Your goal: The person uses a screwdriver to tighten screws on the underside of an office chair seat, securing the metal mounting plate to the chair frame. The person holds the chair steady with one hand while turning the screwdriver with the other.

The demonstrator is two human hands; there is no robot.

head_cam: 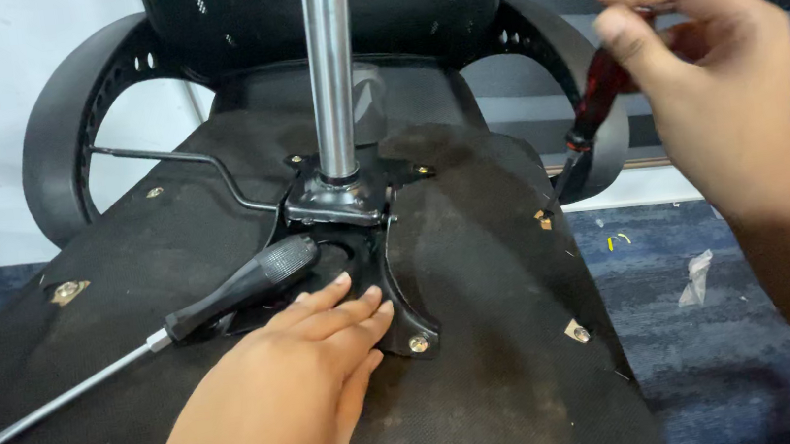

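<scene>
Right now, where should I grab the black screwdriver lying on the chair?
Probably by the fat ribbed handle of the black screwdriver, from above. That end rests raised on the metal plate, just beyond the left hand, while its thin shaft lies flat against the seat underside.

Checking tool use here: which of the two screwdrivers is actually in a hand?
The red-handled screwdriver, gripped in the right hand at the seat's edge. The black-handled screwdriver lies loose on the seat underside, beside the left hand.

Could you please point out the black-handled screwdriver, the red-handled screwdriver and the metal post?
black-handled screwdriver (243, 284): head view, on its handle.
red-handled screwdriver (601, 89): head view, on its handle.
metal post (332, 70): head view, mid-shaft.
</scene>
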